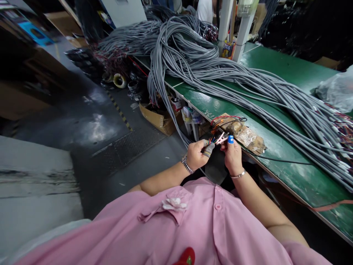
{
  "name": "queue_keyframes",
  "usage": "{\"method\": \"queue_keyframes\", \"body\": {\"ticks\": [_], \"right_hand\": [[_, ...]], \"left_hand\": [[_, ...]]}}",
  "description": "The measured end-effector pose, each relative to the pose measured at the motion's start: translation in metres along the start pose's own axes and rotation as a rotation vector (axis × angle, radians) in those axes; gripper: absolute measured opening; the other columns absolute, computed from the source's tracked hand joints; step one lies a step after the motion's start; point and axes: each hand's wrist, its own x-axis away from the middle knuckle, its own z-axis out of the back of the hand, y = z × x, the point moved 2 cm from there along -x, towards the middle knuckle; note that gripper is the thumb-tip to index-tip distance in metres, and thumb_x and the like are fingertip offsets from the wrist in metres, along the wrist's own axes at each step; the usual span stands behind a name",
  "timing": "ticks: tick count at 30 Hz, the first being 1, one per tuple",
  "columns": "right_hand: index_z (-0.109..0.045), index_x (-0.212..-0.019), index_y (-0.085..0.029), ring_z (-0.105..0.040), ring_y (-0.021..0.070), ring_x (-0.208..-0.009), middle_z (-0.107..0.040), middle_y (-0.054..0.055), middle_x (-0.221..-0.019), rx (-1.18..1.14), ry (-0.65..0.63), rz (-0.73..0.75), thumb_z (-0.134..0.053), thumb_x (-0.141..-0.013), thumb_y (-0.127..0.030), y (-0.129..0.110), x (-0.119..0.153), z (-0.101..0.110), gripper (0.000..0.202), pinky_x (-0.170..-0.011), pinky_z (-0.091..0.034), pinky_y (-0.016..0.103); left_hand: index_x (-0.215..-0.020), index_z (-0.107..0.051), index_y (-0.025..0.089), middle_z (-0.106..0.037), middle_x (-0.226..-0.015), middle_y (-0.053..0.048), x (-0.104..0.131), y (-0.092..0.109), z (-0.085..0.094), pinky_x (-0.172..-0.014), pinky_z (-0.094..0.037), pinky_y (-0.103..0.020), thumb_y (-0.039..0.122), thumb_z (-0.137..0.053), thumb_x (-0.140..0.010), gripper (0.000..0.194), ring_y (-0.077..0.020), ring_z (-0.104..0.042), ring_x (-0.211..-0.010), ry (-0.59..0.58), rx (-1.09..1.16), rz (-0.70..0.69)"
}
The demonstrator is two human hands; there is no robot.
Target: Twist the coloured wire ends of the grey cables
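My left hand, with grey covers on its fingertips and a metal watch at the wrist, is closed on the end of a grey cable whose thin coloured wires fan out. Just right of it, my right hand, with a blue cap on one finger, is closed on a pale pink clip-like tool that points at the wires. Both hands are close together in front of the table edge. Behind them lies a brown cardboard piece wrapped in clear tape, with red and black wires at its left end.
Long bundles of grey cable cover much of the green table. An open cardboard box stands on the floor beneath the table's left end. A clear plastic bag lies at the right. A person's white sleeve shows at the back.
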Motion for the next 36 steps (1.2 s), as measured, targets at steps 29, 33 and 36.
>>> {"method": "queue_keyframes", "body": {"ticks": [29,33,36], "right_hand": [[-0.069,-0.089,-0.02,-0.057,0.0097,-0.062,-0.067,0.001,-0.081,-0.117,-0.079,-0.388,-0.069,-0.076,-0.049,0.025,0.026,0.068,0.031,-0.057,-0.05,0.023],[-0.07,-0.087,-0.02,-0.057,0.0097,-0.061,-0.068,0.002,-0.08,0.026,-0.004,-0.361,-0.071,-0.074,-0.044,0.025,0.037,0.093,0.028,-0.056,-0.049,0.023],[-0.071,-0.091,-0.022,-0.058,0.0102,-0.06,-0.069,0.003,-0.079,0.167,0.054,-0.304,-0.073,-0.072,-0.043,0.021,0.045,0.111,0.028,-0.056,-0.05,0.024]], "left_hand": [[-0.12,-0.054,0.018,-0.068,-0.111,-0.012,0.037,-0.049,0.013,-0.093,-0.048,-0.035,0.03,-0.071,-0.075,0.05,-0.0188,-0.064,-0.104,-0.514,0.399,0.291],[-0.102,-0.06,0.014,-0.071,-0.096,-0.012,0.065,-0.086,0.022,-0.079,-0.053,-0.032,0.03,-0.064,-0.077,0.03,-0.0163,-0.067,-0.085,-0.372,0.331,0.642],[-0.082,-0.063,0.014,-0.07,-0.075,-0.007,0.088,-0.097,0.015,-0.06,-0.051,-0.026,0.027,-0.057,-0.077,0.015,-0.0141,-0.064,-0.065,-0.659,0.225,0.789]]}}
